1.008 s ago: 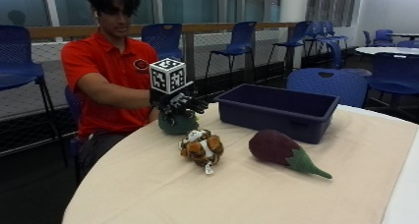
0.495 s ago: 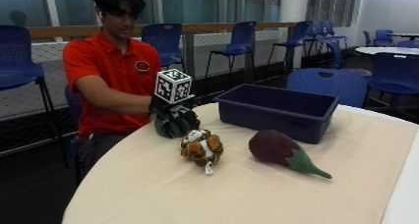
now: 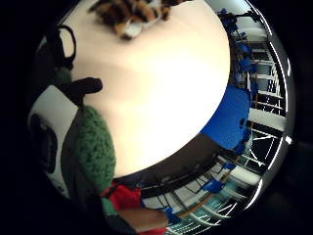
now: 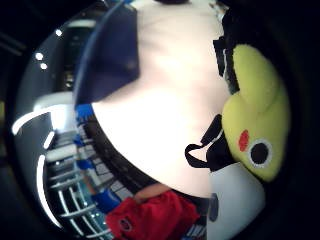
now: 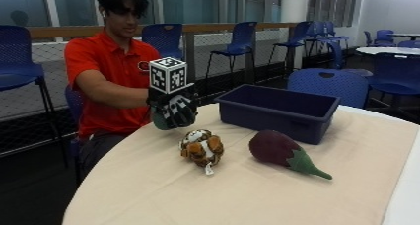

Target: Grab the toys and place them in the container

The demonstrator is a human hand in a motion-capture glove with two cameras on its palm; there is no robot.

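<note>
We see the grip (image 5: 172,110), gloved right hand, curled round a green-and-yellow plush toy (image 5: 159,121), held just above the desk (image 5: 197,195). Below & right of grip: tiger plush (image 5: 202,148), then eggplant toy (image 5: 279,151). Blue container (image 5: 279,111) sits right of grip, beyond the eggplant.

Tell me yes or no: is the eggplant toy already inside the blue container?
No, in the outside view the eggplant toy lies on the table in front of the blue container.
</note>
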